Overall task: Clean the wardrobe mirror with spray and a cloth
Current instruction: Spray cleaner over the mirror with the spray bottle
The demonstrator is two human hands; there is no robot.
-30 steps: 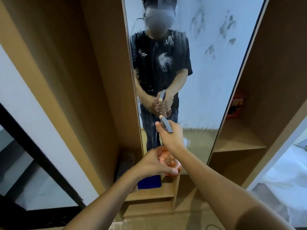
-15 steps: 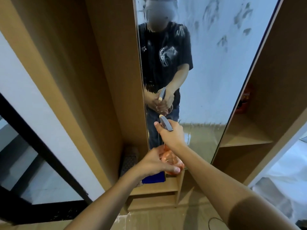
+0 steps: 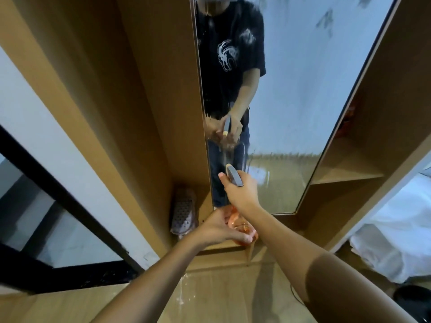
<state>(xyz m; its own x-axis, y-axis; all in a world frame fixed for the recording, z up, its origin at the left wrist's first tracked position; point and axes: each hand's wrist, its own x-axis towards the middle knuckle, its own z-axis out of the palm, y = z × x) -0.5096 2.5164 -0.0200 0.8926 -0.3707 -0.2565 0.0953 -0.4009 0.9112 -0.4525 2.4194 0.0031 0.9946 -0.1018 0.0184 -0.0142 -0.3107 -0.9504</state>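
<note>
head view: both hands point(image 3: 233, 213) grip spray bottle point(image 3: 242, 226).

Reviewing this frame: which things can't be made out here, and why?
- Spray bottle, head view: body mostly hidden by left hand and right hand.
- Cloth: not seen anywhere.
- Mirror: top cut off by the frame edge.
- Red item on the shelf: too small to identify.

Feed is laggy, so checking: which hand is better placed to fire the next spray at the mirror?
Right. The right hand grips the sprayer head, whose nozzle points at the mirror. The left hand only cups the orange bottle from below, steadying it.
</note>
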